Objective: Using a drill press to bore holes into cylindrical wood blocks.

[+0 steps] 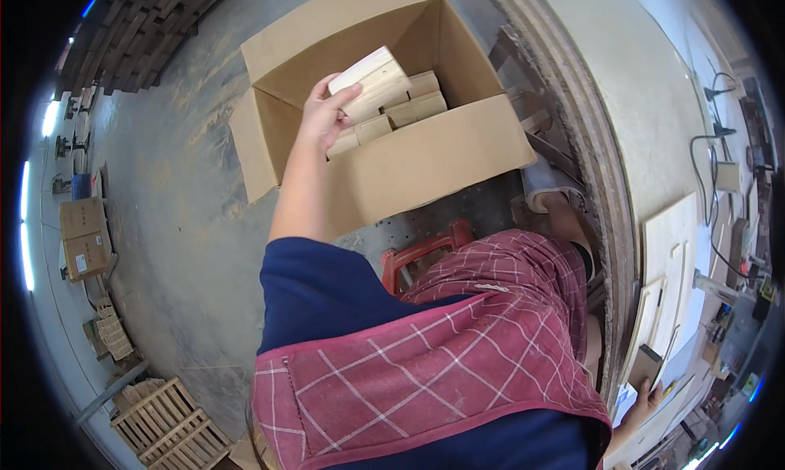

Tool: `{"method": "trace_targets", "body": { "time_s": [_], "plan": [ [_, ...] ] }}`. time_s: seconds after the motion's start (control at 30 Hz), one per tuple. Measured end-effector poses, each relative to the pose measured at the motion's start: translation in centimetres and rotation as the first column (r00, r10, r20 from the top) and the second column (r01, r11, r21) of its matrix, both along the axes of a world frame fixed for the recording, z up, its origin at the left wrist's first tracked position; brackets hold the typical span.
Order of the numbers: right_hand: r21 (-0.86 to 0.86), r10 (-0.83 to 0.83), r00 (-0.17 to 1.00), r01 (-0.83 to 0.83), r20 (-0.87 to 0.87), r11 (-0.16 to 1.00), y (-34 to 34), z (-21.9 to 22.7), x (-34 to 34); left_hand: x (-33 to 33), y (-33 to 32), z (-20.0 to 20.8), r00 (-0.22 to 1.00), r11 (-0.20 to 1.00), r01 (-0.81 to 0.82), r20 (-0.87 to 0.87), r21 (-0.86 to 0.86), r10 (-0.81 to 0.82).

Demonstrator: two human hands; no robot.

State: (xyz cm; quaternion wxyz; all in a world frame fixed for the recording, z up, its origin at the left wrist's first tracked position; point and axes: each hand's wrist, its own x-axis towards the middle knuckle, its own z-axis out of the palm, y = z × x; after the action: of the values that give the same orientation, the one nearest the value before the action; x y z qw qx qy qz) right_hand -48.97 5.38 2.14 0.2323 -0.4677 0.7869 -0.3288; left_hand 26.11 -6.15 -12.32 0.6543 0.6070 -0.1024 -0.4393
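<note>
Concrete floor (180,200) below, I'm watching the left hand (323,114) clenching stacked wooden blocks (372,81) over the cardboard box (425,155); the loosely pinched stack risks slipping apart.

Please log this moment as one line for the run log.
left hand: holds wooden block over open cardboard box | right hand: holds small block at workbench

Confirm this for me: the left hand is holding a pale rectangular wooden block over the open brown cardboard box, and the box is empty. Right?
Not quite. The head view shows the open brown cardboard box already holds several wooden blocks. The rest stands: the left hand holds a pale rectangular wooden block over it.
</note>
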Motion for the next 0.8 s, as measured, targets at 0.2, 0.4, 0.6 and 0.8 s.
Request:
{"method": "trace_targets", "body": {
  "time_s": [0.2, 0.4, 0.6, 0.8],
  "plan": [
    [0.037, -0.070, 0.995, 0.068, 0.067, 0.997, -0.1, 0.7, 0.2, 7.1, 1.3, -7.1, 0.984, 0.916, -0.070, 0.178, 0.395, -0.002],
    [0.089, -0.088, 0.994, 0.082, 0.070, 0.993, -0.2, 1.3, 0.5, 8.4, -0.2, -11.7, 0.982, 0.848, 0.048, 0.129, 0.528, -0.136],
    [0.141, -0.046, 0.999, 0.046, -0.003, 0.989, -0.5, 2.3, 1.9, 6.1, -4.8, -15.5, 0.930, 0.766, 0.234, 0.091, 0.599, -0.355],
    [0.180, -0.024, 1.000, 0.022, 0.009, 0.983, -0.4, 2.8, 4.0, 2.0, -9.4, -21.0, 0.780, 0.615, 0.436, 0.064, 0.657, -0.622]
  ]
}}
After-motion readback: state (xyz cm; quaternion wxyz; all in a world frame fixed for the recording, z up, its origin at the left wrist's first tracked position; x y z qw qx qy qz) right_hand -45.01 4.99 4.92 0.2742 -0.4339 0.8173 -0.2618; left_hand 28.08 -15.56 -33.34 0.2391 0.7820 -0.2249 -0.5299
